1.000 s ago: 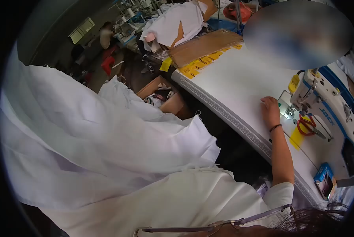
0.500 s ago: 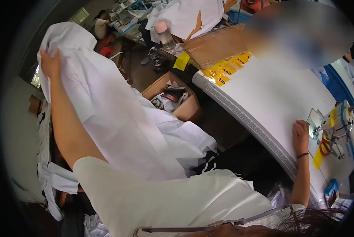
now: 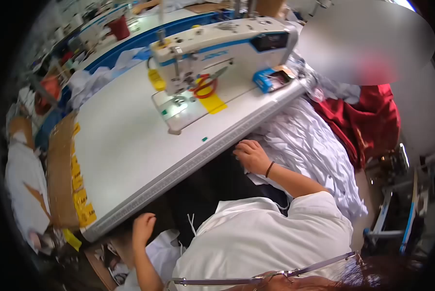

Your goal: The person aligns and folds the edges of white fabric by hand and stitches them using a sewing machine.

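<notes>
My left hand [image 3: 144, 228] is low beside the table's front edge with its fingers curled together. Nothing shows in it, and a white cloth [image 3: 163, 252] lies just below, over my lap. My right hand [image 3: 253, 156], with a dark bracelet at the wrist, is at the near edge of a heap of crumpled white fabric [image 3: 307, 140]. Its fingers are bent over the fabric's edge, with the fingertips partly hidden. Beyond both hands, a white and blue sewing machine [image 3: 217, 53] stands on the white table [image 3: 125, 150].
Red-handled scissors [image 3: 205, 87] and a yellow strip [image 3: 212, 104] lie by the machine. A small blue box [image 3: 270, 80] sits to the right. Brown cardboard [image 3: 61, 169] covers the table's left end. Red cloth [image 3: 368, 123] hangs at right. An open carton [image 3: 101, 266] stands lower left.
My view has swung right towards the sewing machine. My left hand has come down and let go of the raised white cloth. My right hand has left the tabletop for the white heap.
</notes>
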`<state>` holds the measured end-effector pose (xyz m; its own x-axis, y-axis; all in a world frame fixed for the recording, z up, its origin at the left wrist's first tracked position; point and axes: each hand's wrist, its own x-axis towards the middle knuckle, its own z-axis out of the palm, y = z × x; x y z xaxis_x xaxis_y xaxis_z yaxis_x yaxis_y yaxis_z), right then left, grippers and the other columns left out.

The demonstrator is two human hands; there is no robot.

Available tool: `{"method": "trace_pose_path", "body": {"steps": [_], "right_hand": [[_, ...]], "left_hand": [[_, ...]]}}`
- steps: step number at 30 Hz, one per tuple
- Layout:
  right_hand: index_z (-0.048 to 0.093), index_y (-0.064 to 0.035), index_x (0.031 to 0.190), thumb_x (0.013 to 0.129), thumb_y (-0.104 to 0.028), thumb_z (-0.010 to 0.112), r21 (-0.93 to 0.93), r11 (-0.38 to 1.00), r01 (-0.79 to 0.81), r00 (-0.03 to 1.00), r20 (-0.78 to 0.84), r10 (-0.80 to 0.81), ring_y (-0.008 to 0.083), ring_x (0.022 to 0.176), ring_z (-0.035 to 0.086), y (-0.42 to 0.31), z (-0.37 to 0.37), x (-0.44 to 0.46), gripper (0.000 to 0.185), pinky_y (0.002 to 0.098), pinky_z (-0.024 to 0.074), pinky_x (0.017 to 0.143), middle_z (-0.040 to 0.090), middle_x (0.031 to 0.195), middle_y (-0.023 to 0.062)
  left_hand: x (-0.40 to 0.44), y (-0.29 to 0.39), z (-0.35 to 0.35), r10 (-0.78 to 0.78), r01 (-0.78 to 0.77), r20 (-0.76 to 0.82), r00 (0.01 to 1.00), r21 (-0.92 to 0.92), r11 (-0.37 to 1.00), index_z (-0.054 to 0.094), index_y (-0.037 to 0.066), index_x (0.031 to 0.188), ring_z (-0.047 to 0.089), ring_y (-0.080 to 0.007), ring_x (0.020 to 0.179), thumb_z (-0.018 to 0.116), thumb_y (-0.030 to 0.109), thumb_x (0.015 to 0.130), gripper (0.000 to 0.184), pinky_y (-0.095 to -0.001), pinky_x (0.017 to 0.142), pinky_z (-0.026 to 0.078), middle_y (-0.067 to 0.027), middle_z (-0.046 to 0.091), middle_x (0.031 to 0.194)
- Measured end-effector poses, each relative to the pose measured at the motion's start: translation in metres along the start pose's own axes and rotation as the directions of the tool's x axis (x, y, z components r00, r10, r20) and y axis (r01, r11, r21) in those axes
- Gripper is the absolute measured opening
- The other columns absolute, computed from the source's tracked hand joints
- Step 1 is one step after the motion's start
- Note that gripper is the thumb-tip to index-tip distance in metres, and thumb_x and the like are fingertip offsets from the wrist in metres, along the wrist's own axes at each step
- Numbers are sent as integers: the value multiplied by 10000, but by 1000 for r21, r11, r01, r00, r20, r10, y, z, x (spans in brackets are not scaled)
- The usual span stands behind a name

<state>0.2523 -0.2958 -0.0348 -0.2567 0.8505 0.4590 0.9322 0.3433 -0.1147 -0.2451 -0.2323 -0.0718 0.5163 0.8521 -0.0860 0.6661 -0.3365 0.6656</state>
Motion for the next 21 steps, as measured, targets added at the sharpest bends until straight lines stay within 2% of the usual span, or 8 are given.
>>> {"method": "trace_pose_path", "body": {"steps": [2, 5, 7, 11, 13, 15, 17, 21], "right_hand": [[555, -80, 1191, 716, -127, 646, -228, 895, -383, 901, 124, 417, 313, 1258, 411, 46, 0, -69, 486, 476, 339, 1023, 488, 1281, 118], [428, -91, 1343, 763, -249, 691, -611, 342, -714, 443, -16, 896, 342, 1367, 282, 114, -26, -174, 656, 540, 256, 1082, 353, 1446, 153], [399, -83, 1364, 757, -357, 729, -425, 46, -904, 140, -194, 971, 347, 1376, 260, 134, -68, -211, 743, 541, 230, 1098, 354, 1443, 161], [335, -69, 1405, 709, -457, 760, -176, 209, -962, 272, -539, 797, 347, 1389, 235, 205, -83, -291, 903, 535, 213, 1109, 345, 1452, 149], [329, -88, 1419, 711, -470, 753, -321, -57, -945, 69, -367, 928, 336, 1404, 202, 208, -106, -278, 909, 495, 217, 1119, 313, 1472, 147], [476, -88, 1299, 803, -418, 671, -456, -77, -887, 165, -467, 869, 344, 1249, 440, 229, -103, -287, 627, 434, 373, 1012, 523, 1293, 160], [577, -81, 1064, 864, -307, 595, -420, 87, -903, 147, -113, 983, 362, 988, 594, 249, -107, -288, 302, 458, 463, 830, 644, 1004, 178], [578, -53, 930, 887, -258, 574, -90, 305, -948, 315, -136, 939, 339, 843, 629, 213, -82, -247, 209, 440, 464, 776, 662, 865, 169]], "left_hand": [[42, 57, 45, 114, -104, 187, 976, -60, 993, 670, 33, 970, 652, -317, 875, 645, 136, 806, 195, -371, 773, 514, -163, 668, 943], [85, 125, 76, 176, -163, 332, 927, -68, 984, 655, 34, 1015, 628, -321, 922, 646, 135, 805, 233, -386, 815, 499, -148, 659, 977], [103, 145, 91, 253, -258, 328, 910, -29, 966, 650, 35, 1031, 621, -319, 940, 648, 132, 803, 248, -390, 829, 492, -143, 656, 990], [124, 184, 109, 299, -315, 412, 861, -30, 949, 644, 35, 1053, 602, -310, 986, 654, 130, 797, 273, -395, 864, 477, -132, 652, 1019], [132, 196, 116, 313, -343, 439, 842, -13, 939, 645, 38, 1051, 606, -308, 978, 655, 135, 798, 271, -394, 858, 481, -126, 654, 1015], [141, 207, 124, 332, -395, 486, 809, 31, 918, 645, 39, 1050, 607, -304, 977, 655, 140, 800, 270, -390, 856, 481, -121, 655, 1012], [149, 222, 132, 358, -423, 508, 783, 13, 906, 645, 40, 1049, 607, -302, 977, 655, 142, 801, 269, -387, 854, 482, -119, 655, 1009], [165, 253, 146, 402, -453, 556, 728, -50, 890, 645, 41, 1050, 607, -300, 976, 654, 154, 805, 270, -385, 849, 482, -117, 655, 1000]]}}
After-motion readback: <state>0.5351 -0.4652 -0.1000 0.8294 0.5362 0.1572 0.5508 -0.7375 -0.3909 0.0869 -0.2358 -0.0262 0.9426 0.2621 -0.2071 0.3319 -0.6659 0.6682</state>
